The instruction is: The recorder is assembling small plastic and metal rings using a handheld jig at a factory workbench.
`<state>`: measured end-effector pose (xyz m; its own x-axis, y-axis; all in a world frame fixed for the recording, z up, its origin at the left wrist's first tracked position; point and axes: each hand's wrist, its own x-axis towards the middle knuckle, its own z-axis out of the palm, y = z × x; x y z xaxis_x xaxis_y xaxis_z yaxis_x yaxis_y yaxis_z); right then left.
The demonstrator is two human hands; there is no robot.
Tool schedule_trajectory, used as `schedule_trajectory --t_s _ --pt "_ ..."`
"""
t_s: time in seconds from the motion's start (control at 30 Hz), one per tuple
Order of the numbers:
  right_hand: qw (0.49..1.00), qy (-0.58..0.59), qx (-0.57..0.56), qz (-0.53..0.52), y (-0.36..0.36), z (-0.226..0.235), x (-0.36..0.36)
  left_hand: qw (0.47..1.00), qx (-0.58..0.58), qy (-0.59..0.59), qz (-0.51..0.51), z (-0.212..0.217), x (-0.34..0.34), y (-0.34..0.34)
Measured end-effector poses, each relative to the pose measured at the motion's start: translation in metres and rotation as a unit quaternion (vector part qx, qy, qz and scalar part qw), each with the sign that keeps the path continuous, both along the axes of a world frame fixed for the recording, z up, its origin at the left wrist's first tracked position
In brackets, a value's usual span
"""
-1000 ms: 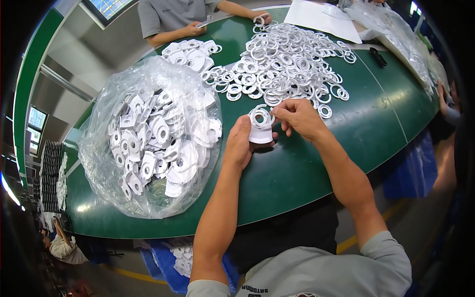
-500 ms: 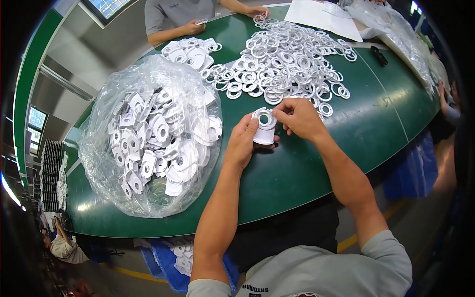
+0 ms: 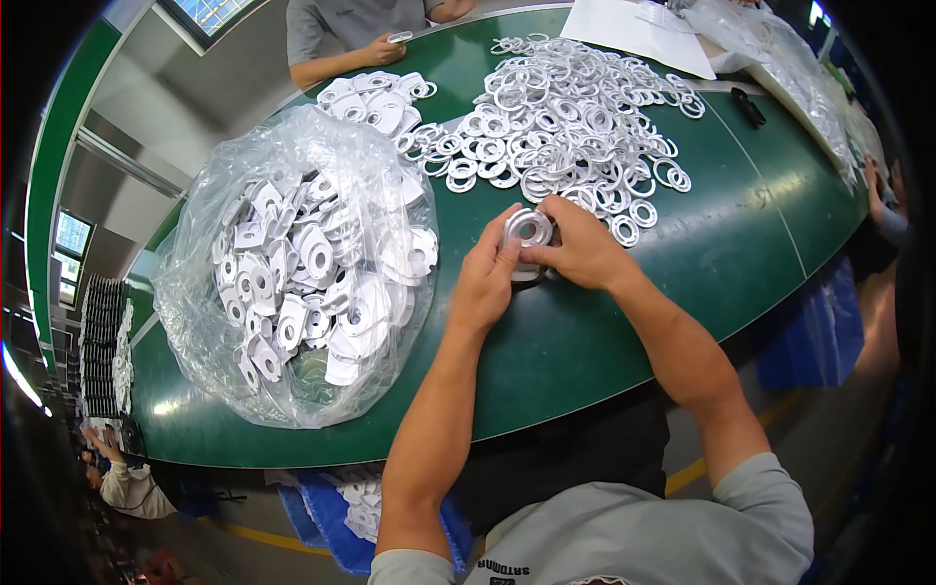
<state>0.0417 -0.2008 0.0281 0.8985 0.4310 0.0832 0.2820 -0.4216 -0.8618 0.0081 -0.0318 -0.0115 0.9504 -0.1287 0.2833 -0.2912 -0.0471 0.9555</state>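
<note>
Both of my hands grip one white plastic part (image 3: 527,228) with a round ringed opening, held just above the green table (image 3: 585,322). My left hand (image 3: 487,268) wraps its left side, thumb on the front. From the right, my right hand (image 3: 583,242) closes on the same part, its thumb pressed near the lower rim of the ring. The part's lower portion is mostly covered by fingers. Just beyond my hands lies a large pile of white rings (image 3: 565,117). Left of my forearm, a clear plastic bag (image 3: 195,322) holds many white plate-like parts (image 3: 317,255) with round holes.
Across the table, a co-worker's hand (image 3: 382,51) holds a small white piece beside more white parts (image 3: 375,105). A white sheet (image 3: 634,37) and a small black object (image 3: 747,108) lie at the far right. Below the table edge stands a blue bin (image 3: 336,517) with white parts.
My right hand has moved from pinching at the part's upper edge to gripping its right side. The part has tilted, its ring facing up more. The co-worker's other hand has drawn back from the rings.
</note>
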Motion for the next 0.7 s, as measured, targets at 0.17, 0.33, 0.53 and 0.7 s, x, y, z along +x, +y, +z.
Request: schedule_trajectory --t_s 0.17,0.33,0.53,0.7 --pt "0.983 -0.177 -0.024 -0.041 0.003 -0.010 -0.004 1.000 0.009 0.021 0.004 0.019 -0.010 -0.010" --pt "0.978 -0.195 -0.009 -0.066 0.005 -0.006 -0.009 1.000 0.018 0.025 0.003 0.027 -0.012 -0.008" --pt "0.987 0.120 0.105 0.004 0.003 0.014 -0.004 1.000 0.025 -0.005 0.007 0.013 -0.004 0.011" --pt "0.973 0.176 0.149 0.030 -0.006 0.006 0.003 0.998 0.056 0.007 0.026 0.011 -0.002 0.005"
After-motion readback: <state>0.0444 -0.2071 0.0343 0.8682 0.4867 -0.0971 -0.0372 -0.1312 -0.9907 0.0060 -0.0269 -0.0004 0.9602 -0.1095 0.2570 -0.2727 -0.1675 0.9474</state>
